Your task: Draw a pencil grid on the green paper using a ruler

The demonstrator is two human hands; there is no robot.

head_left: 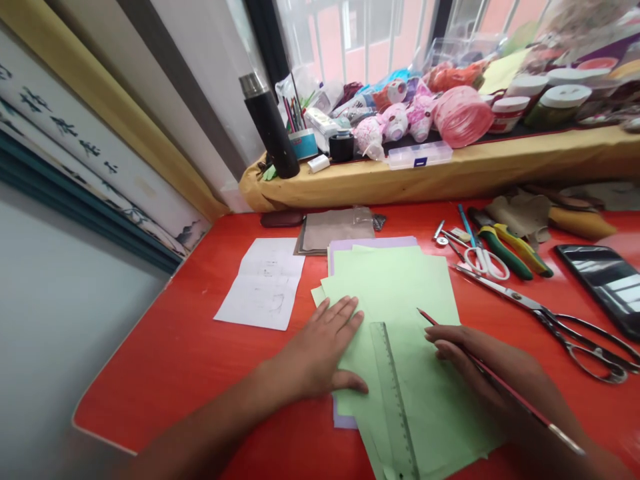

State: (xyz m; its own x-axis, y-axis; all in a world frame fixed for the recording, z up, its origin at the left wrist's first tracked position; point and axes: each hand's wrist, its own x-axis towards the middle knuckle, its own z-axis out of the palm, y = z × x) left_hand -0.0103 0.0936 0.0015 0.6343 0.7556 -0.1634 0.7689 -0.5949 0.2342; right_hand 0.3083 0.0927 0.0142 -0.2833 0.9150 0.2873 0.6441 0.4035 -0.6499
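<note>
A red pencil (525, 405) is clamped in the curled fingers of the right hand (475, 360). Its long axis is slanted from near right to far left, with the tip directed far left over green paper sheets (400, 293) and the silver-capped end directed near right. Whether the tip touches the paper cannot be told. The left hand (320, 347) is laid open and palm down on the sheets, with the fingers spread apart and the thumb just beside a clear plastic ruler (395, 400). The ruler is set roughly near to far, slightly tilted, its near end cut off by the frame. A lilac sheet (373, 242) is seen beneath the green sheets on the red bench (150, 373)
</note>
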